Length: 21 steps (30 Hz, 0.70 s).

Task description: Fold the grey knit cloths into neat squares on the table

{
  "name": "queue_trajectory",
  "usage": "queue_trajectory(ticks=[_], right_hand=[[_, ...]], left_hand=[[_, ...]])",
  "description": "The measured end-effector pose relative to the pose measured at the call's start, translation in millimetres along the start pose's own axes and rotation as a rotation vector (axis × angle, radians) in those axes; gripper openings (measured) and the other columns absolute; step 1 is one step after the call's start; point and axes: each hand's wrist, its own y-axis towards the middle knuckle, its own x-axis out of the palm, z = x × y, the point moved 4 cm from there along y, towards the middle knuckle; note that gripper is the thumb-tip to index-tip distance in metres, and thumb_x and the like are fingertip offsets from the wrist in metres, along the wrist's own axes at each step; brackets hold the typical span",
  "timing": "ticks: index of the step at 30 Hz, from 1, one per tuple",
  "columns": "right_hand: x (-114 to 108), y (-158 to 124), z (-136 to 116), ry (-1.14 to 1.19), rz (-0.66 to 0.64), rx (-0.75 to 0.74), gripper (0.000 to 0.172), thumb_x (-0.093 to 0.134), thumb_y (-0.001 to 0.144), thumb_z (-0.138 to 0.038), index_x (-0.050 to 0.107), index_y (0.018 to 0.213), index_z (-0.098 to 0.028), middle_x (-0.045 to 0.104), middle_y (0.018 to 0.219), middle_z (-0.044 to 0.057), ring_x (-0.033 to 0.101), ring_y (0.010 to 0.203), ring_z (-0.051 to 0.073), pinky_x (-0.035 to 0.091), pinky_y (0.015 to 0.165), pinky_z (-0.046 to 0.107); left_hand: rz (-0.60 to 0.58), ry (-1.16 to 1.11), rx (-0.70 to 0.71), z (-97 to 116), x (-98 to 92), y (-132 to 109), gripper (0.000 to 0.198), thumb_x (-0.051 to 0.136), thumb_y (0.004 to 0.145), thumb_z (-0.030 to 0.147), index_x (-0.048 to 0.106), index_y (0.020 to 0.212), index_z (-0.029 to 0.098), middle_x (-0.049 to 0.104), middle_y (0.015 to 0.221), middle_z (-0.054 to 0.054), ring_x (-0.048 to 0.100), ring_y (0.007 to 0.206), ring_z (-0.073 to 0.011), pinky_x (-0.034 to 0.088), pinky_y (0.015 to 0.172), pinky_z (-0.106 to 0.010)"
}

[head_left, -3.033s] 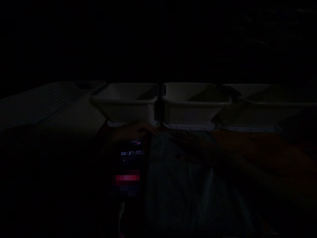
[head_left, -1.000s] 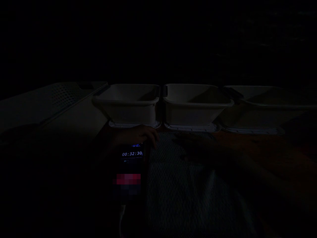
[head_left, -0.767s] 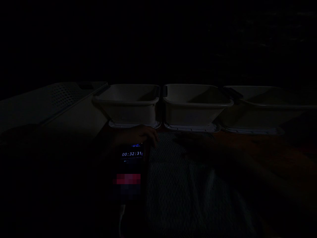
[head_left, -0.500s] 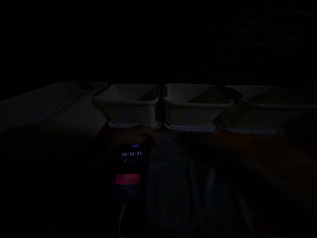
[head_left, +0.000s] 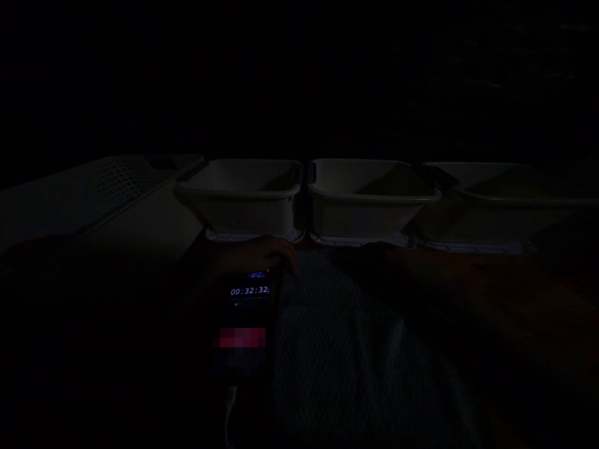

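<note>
Where the cloth (head_left: 322,349) lies: spread on the table (head_left: 496,284) directly before the person, just right of the phone, its textured surface marked by a few soft folds toward the near right.
Left hand (head_left: 262,252): reaches across the phone's far end, fingers bent downward, the tips at the cloth's far left corner; whether they pinch the fabric is too dark to say.
Right hand (head_left: 374,271): a black shape over the cloth's far right part, the forearm running back to the lower right; its fingers are lost in shadow, so I can't make out whether they grip anything.
Phone (head_left: 249,291): screen lit, reading 00:32:32, with a blurred pinkish-red patch lower down.
Cable (head_left: 229,408): white, running from the phone's near end toward the person.
Bins: left bin (head_left: 248,212), middle bin (head_left: 365,215) and right bin (head_left: 472,218), pale, standing in a row beyond the cloth, the last fading into darkness.
Basket (head_left: 154,215): pale, with a perforated wall, beside the left bin.
</note>
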Motion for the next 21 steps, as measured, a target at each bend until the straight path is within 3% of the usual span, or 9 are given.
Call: queue_trajectory(ticks=[7, 12, 21], right_hand=[[-2.4, 2.8, -9.7, -0.042, 0.008, -0.054, 0.035, 0.045, 0.088, -0.027, 0.062, 0.118, -0.021, 0.060, 0.115, 0.013, 0.063, 0.092, 0.020, 0.052, 0.070, 0.027], [6.2, 5.1, -9.2, -0.024, -0.025, -0.110, 0.040, 0.041, 0.090, -0.027, 0.054, 0.127, -0.029, 0.053, 0.125, 0.007, 0.057, 0.101, 0.020, 0.051, 0.080, 0.035], [6.1, 5.0, -8.9, -0.023, 0.063, -0.133, 0.033, 0.044, 0.090, -0.029, 0.060, 0.117, -0.022, 0.062, 0.106, 0.008, 0.061, 0.083, 0.014, 0.046, 0.063, 0.021]], left_hand=[[-0.003, 0.027, -0.032, 0.2, 0.0, -0.1, 0.029, 0.042, 0.087, 0.007, 0.069, 0.095, 0.018, 0.065, 0.099, -0.006, 0.060, 0.097, -0.0149, 0.044, 0.088, -0.027], [-0.011, 0.004, -0.026, -4.2, 0.4, -0.7, 0.030, 0.043, 0.087, 0.007, 0.069, 0.096, 0.018, 0.065, 0.102, -0.006, 0.059, 0.099, -0.0155, 0.044, 0.090, -0.029], [-0.011, 0.012, -0.047, -1.7, -1.9, -0.8, 0.030, 0.043, 0.086, 0.007, 0.069, 0.095, 0.017, 0.066, 0.099, -0.005, 0.061, 0.094, -0.0152, 0.046, 0.085, -0.027]])
